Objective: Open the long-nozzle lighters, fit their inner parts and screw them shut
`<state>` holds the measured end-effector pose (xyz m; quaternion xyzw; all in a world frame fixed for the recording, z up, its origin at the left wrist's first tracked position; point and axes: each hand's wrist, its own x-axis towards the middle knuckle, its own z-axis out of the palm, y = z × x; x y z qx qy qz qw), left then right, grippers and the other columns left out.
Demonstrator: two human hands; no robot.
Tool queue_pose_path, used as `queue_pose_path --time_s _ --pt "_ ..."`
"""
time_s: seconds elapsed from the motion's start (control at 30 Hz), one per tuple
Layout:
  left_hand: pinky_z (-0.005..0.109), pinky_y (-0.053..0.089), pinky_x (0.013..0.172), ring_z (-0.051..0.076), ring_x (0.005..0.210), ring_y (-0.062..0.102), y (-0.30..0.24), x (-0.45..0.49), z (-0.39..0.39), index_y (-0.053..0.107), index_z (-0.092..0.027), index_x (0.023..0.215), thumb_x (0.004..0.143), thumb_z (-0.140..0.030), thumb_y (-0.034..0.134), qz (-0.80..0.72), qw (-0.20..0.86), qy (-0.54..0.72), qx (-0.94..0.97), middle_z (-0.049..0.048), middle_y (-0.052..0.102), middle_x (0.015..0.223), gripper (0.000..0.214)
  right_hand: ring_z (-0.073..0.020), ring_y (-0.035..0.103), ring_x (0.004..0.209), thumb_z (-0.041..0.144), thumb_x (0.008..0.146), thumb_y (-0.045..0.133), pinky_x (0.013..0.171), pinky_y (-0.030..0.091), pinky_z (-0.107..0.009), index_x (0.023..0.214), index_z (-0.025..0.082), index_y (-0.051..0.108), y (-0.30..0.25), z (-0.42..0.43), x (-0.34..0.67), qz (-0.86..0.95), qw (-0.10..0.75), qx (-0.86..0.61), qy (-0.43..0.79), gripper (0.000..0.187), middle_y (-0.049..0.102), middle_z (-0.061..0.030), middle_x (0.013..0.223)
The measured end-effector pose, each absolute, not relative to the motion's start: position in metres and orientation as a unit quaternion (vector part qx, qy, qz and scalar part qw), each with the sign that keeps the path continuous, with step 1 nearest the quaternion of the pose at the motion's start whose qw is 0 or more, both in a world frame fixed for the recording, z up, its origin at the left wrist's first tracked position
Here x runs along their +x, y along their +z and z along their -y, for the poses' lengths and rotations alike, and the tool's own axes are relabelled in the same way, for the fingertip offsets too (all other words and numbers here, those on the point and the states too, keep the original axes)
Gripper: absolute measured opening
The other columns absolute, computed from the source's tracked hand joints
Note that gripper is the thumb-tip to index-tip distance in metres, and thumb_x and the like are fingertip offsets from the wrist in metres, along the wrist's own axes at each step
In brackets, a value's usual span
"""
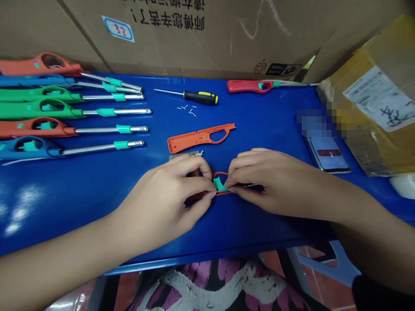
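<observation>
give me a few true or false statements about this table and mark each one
1. Both the left hand and right hand have fingers at the green trigger. True.
2. The screwdriver is in the left hand. False: it lies on the table, beyond both hands.
3. Small screws lie near the screwdriver. True.
4. The red lighter lies among the lighters at the left. False: it lies apart from them, by the carton at the back.
5. The phone stands on top of a box. False: it lies on the table beside the taped box.
</observation>
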<state>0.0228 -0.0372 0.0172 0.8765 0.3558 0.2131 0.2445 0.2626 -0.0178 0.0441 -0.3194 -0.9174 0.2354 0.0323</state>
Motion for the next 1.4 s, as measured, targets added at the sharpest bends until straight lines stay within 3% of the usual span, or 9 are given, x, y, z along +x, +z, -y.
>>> queue_pose_path --time_s 0.27,0.47,0.63,0.8,0.93,1.1,1.23,1.4 --pt "0.03 0.054 0.077 0.017 0.093 0.067 0.029 0.014 0.032 0.073 -0.025 0.104 0.096 -0.024 0.061 -0.325 0.224 0.172 0.902 0.0008 0.068 0.106 0.014 -0.0128 0.066 0.087 0.016 0.095 0.059 0.078 0.047 -0.027 0.098 0.019 0.073 0.052 0.009 0.27 0.895 0.089 -0.315 0.303 0.014 0.072 -0.0006 0.095" --pt "0.04 0.055 0.08 0.027 0.098 0.068 0.041 -0.001 0.029 0.066 -0.022 0.115 0.091 -0.037 0.068 -0.31 0.109 0.107 0.938 0.0052 0.071 0.11 0.028 -0.0139 0.064 0.083 0.018 0.092 0.063 0.077 0.047 -0.029 0.092 0.019 0.071 0.06 0.004 0.278 0.896 0.121 -0.355 0.239 0.009 0.07 -0.0014 0.093" --pt "0.034 0.055 0.08 0.023 0.098 0.068 0.03 -0.008 0.03 0.065 -0.021 0.114 0.095 -0.03 0.063 -0.323 0.16 0.133 0.923 0.004 0.072 0.107 0.021 -0.0155 0.061 0.09 0.022 0.094 0.062 0.082 0.046 -0.031 0.095 0.019 0.069 0.053 0.011 0.263 0.905 0.163 -0.325 0.22 0.008 0.066 -0.0028 0.094" --pt "0.034 0.054 0.085 0.023 0.101 0.066 0.019 0.0 0.028 0.067 -0.017 0.112 0.094 -0.03 0.066 -0.325 0.154 0.18 0.916 0.0056 0.072 0.107 0.022 -0.0185 0.057 0.096 0.022 0.093 0.061 0.088 0.043 -0.036 0.1 0.02 0.068 0.045 0.02 0.248 0.916 0.125 -0.313 0.217 0.01 0.062 -0.0037 0.102" --pt "0.038 0.052 0.084 0.025 0.098 0.064 0.029 0.001 0.021 0.069 -0.017 0.111 0.093 -0.043 0.068 -0.335 0.111 0.19 0.916 0.0073 0.072 0.109 0.031 -0.0213 0.057 0.102 0.024 0.093 0.061 0.09 0.044 -0.037 0.106 0.02 0.066 0.05 0.026 0.243 0.907 0.092 -0.361 0.196 0.014 0.062 -0.0052 0.108" --pt "0.041 0.051 0.083 0.025 0.092 0.062 0.041 -0.013 0.007 0.072 -0.016 0.107 0.096 -0.032 0.06 -0.403 0.059 0.156 0.9 0.0087 0.067 0.103 0.023 -0.0236 0.059 0.097 0.03 0.098 0.055 0.085 0.046 -0.038 0.103 0.017 0.064 0.05 0.036 0.232 0.902 0.063 -0.412 0.115 0.017 0.062 -0.009 0.108" --pt "0.039 0.052 0.084 0.024 0.093 0.062 0.036 -0.017 0.001 0.073 -0.017 0.107 0.094 -0.029 0.061 -0.423 0.102 0.137 0.89 0.0084 0.062 0.102 0.021 -0.0244 0.059 0.09 0.04 0.1 0.052 0.077 0.044 -0.039 0.1 0.016 0.064 0.036 0.039 0.227 0.919 0.079 -0.383 0.052 0.027 0.064 -0.0099 0.103" --pt "0.039 0.053 0.085 0.022 0.091 0.063 0.029 -0.012 0.001 0.071 -0.016 0.102 0.096 -0.025 0.059 -0.421 0.134 0.138 0.887 0.0076 0.063 0.101 0.017 -0.0223 0.058 0.092 0.031 0.097 0.054 0.08 0.043 -0.037 0.094 0.018 0.06 0.027 0.034 0.23 0.902 0.154 -0.393 0.086 0.015 0.065 -0.0073 0.097"
